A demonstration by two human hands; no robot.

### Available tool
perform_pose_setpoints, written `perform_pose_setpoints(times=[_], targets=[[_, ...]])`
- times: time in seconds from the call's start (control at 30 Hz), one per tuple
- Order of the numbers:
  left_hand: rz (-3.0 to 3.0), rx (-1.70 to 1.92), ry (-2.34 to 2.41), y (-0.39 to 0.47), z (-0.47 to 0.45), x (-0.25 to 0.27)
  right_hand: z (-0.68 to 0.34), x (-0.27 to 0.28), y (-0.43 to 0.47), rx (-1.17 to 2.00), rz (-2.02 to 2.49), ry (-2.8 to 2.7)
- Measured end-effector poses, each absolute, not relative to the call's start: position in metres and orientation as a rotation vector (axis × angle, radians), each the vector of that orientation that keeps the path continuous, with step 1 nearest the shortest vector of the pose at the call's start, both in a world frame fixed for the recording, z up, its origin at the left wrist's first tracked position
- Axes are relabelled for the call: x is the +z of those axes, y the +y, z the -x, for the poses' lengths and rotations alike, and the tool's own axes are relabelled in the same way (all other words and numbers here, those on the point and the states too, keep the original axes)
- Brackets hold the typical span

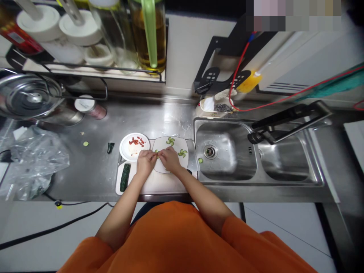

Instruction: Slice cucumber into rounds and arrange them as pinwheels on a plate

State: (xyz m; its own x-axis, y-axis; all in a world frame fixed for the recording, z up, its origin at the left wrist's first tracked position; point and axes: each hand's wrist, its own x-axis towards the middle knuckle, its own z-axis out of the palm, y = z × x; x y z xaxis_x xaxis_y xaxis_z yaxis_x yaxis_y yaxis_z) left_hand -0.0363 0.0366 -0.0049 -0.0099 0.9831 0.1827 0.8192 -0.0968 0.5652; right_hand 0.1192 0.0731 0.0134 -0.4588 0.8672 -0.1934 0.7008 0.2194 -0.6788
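I have both bare forearms reaching forward and slanting inward, my left forearm (123,206) steeper than my right forearm (201,195). My left hand (145,163) and right hand (170,159) nearly meet, fingers curled, fingertips close together; from here I can't make out how firmly either grips

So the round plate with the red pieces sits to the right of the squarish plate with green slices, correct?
Wrong side: the head view shows the round plate with the red pieces to the left of the squarish plate with green slices.
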Motion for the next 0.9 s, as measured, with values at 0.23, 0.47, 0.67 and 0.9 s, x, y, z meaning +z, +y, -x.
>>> perform_pose_setpoints(times=[0.23,0.47,0.67,0.9], targets=[[-1.968,0.817,1.870,0.036,0.036,-0.003,-0.120,0.015,0.072,1.062,1.542,-2.124],[-1.939,0.848,1.895,0.033,0.038,-0.002,-0.116,0.015,0.072,1.042,1.675,-2.067],[-1.892,0.841,1.932,0.029,0.041,-0.002,-0.109,0.015,0.069,1.045,1.771,-2.058],[-1.893,0.844,1.931,0.029,0.040,-0.003,-0.105,0.015,0.066,1.034,1.777,-2.034]])
